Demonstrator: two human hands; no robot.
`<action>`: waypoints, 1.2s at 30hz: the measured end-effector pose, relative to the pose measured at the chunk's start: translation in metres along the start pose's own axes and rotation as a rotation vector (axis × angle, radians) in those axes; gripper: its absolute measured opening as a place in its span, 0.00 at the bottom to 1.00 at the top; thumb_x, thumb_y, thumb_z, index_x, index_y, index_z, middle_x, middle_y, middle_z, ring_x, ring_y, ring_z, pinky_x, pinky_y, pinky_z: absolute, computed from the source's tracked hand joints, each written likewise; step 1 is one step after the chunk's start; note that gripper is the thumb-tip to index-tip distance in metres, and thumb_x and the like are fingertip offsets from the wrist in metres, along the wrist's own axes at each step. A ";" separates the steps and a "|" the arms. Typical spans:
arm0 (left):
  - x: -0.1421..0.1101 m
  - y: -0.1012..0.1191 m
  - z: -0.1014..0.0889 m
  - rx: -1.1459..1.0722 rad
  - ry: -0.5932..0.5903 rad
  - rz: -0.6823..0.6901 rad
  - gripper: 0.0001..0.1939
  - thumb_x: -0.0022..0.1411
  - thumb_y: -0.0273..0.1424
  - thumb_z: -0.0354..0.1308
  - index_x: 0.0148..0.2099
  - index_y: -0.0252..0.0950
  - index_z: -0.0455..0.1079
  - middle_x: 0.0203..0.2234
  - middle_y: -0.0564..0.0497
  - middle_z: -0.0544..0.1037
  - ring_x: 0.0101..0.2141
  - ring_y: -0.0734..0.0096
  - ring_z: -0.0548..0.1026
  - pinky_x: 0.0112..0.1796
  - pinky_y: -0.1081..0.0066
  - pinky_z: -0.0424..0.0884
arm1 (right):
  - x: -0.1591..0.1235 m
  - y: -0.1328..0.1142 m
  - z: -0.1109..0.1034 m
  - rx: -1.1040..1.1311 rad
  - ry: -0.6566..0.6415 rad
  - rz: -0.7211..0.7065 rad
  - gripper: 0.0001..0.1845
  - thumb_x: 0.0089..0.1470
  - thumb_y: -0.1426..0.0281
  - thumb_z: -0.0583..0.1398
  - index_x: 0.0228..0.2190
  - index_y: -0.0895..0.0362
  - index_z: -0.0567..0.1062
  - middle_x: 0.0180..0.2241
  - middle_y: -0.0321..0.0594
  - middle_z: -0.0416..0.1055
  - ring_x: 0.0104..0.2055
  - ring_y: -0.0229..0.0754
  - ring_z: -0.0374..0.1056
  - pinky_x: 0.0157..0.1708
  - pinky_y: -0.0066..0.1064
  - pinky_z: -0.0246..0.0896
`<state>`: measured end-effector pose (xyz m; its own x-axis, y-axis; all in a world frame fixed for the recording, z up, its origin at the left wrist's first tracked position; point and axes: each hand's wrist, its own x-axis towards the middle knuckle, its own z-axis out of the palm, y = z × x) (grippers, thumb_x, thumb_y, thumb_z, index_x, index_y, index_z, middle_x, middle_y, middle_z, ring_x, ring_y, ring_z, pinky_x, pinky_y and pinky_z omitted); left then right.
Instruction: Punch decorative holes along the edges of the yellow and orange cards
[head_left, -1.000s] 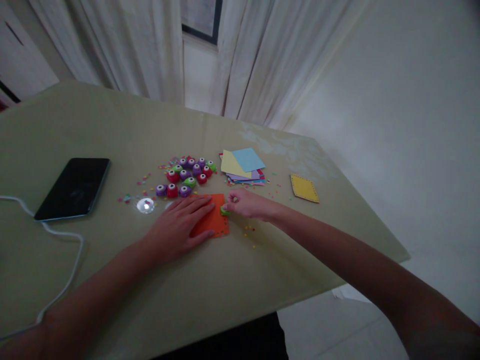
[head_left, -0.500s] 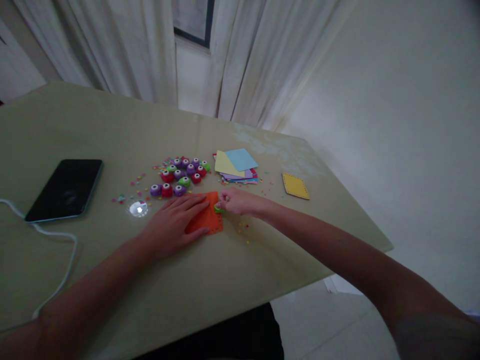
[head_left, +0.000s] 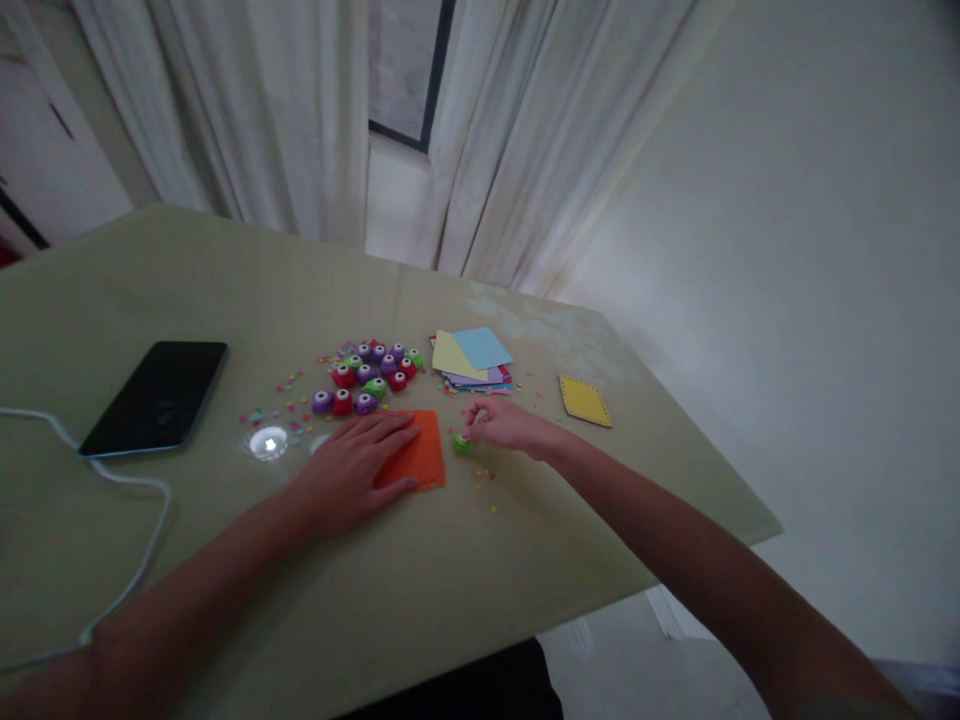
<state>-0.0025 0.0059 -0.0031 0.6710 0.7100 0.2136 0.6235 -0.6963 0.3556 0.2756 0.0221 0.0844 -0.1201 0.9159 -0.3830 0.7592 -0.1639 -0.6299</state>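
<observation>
My left hand (head_left: 341, 475) lies flat with its fingers spread over an orange square of paper (head_left: 429, 452), pressing it to the table. Small punched holes run along the paper's right and lower edges. Just right of the paper, my right hand (head_left: 506, 425) is closed in a pinch on a small green craft punch (head_left: 461, 444), which is apart from the paper's edge. Several red, purple and green punches (head_left: 366, 374) with eye-like tops are clustered beyond my left hand.
Behind my right hand lies a stack of coloured paper (head_left: 484, 349). A yellow square with a punched border (head_left: 585, 400) is further right. A tablet (head_left: 156, 398) with a white cable (head_left: 142, 480) and a clear round disc (head_left: 268, 443) lie left. Paper confetti (head_left: 486, 474) is scattered about.
My right hand has drawn the green punch off the orange paper's right edge, moving it rightward. My left hand stays on the paper. The whole view has shifted slightly.
</observation>
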 end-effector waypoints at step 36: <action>-0.006 -0.005 0.009 0.086 0.007 -0.024 0.39 0.75 0.58 0.51 0.77 0.41 0.61 0.74 0.43 0.64 0.70 0.46 0.66 0.68 0.46 0.63 | 0.031 0.033 0.041 -0.191 0.453 -0.249 0.13 0.60 0.66 0.73 0.39 0.56 0.75 0.44 0.42 0.74 0.41 0.45 0.70 0.41 0.34 0.61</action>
<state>-0.0060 0.0041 -0.0149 0.6527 0.7272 0.2125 0.6720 -0.6852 0.2809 0.2709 0.0301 0.0245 -0.0552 0.9915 0.1177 0.8509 0.1084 -0.5140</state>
